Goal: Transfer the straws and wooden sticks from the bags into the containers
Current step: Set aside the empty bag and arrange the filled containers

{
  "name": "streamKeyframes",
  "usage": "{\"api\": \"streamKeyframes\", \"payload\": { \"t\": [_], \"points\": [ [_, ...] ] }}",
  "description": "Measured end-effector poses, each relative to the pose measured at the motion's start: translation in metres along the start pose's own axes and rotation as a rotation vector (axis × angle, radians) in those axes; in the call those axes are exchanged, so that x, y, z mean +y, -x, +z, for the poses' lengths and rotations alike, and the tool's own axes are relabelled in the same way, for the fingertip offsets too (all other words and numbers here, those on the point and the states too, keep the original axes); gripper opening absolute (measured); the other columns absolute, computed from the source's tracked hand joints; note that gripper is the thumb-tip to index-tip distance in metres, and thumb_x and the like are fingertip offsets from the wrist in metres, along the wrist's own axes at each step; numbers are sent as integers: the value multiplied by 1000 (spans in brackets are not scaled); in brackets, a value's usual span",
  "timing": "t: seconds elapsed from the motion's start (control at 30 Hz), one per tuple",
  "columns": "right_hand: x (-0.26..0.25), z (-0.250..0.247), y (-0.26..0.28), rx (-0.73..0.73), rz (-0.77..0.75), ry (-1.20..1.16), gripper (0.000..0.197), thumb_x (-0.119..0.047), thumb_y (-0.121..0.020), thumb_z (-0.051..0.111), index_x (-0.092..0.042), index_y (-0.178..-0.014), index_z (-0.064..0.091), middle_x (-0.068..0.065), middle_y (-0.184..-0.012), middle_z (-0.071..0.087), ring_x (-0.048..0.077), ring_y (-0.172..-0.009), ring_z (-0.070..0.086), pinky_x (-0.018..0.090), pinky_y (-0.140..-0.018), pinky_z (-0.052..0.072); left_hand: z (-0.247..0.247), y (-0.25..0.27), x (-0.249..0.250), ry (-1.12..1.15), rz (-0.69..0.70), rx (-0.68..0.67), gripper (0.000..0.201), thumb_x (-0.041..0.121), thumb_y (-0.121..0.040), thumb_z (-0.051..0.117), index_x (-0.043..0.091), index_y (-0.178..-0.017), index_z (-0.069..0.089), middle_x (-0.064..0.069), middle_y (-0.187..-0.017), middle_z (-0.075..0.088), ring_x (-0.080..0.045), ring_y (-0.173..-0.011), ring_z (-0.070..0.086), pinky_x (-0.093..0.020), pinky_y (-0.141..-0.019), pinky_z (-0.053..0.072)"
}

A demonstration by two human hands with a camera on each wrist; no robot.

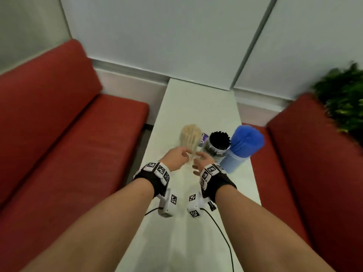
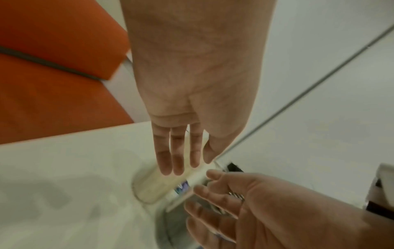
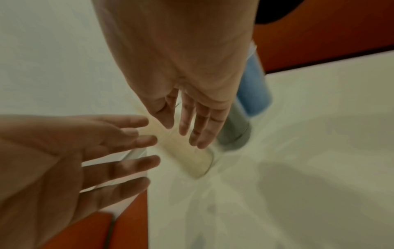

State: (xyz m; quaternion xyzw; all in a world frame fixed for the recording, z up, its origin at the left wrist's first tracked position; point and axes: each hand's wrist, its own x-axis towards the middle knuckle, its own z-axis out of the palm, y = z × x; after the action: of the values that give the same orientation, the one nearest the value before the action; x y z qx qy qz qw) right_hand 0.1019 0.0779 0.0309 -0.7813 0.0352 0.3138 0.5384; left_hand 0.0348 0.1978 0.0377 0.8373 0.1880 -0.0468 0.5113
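A clear container packed with pale wooden sticks [image 1: 190, 137] stands upright on the white table [image 1: 196, 107]. To its right stand a container of black straws [image 1: 218, 143] and one of blue straws [image 1: 243, 148]. My left hand [image 1: 186, 154] is at the stick container's near left and my right hand [image 1: 198, 160] at its near right, palms facing each other. Both have straight, spread fingers and hold nothing. The left wrist view shows the left hand [image 2: 189, 166] above the stick container [image 2: 153, 183]. In the right wrist view the right hand [image 3: 185, 134] hovers over the stick container [image 3: 189, 160].
A small purple-labelled item [image 1: 203, 139] sits behind the stick container. Red benches [image 1: 78, 134] flank the narrow table on both sides, with a green plant [image 1: 343, 99] at the far right. Cables trail from the wrist cameras over the near table.
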Motion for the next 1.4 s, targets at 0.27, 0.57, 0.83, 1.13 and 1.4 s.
{"api": "streamKeyframes", "payload": {
  "t": [0.27, 0.57, 0.83, 1.13, 1.4],
  "points": [
    [28, -177, -49, 269, 85, 147, 61, -4, -90, 68, -7, -146, 42, 24, -134, 59, 38, -122, 60, 45, -104, 48, 111, -74, 60, 112, 30, 179, 82, 25, -69, 84, 14, -138, 42, -7, -128, 59, -25, -120, 56, -42, -103, 45],
    [20, -207, -136, 157, -259, 109, 72, -1, -65, 91, -23, -120, 50, -1, -112, 61, 26, -115, 63, 36, -96, 56, 148, -142, 47, 140, -30, 525, 120, 40, -50, 93, 17, -146, 25, -7, -141, 39, -26, -132, 40, -47, -111, 37],
    [7, -219, -211, 165, -318, 27, 91, -11, -54, 96, -36, -125, 46, -16, -114, 61, 7, -106, 61, 35, -101, 53, 131, -211, 60, 174, -75, 484, 109, 40, -49, 91, 28, -138, 29, -7, -132, 40, -23, -120, 47, -43, -105, 43],
    [-18, -225, -275, 148, -353, 21, 104, -36, -45, 94, -39, -136, 44, -27, -115, 55, 1, -107, 58, 30, -98, 47, 101, -280, 70, 148, -60, 403, 106, 29, -53, 93, 22, -139, 30, -7, -134, 42, -24, -124, 45, -43, -105, 43],
    [-20, -220, -281, 183, -362, 43, 106, -13, -62, 94, -26, -150, 35, -6, -138, 53, 16, -127, 53, 44, -113, 43, 88, -287, 75, 204, -101, 325, 129, 20, -60, 92, 19, -153, 3, -9, -145, 43, -25, -133, 43, -41, -112, 35]
  ]
}}
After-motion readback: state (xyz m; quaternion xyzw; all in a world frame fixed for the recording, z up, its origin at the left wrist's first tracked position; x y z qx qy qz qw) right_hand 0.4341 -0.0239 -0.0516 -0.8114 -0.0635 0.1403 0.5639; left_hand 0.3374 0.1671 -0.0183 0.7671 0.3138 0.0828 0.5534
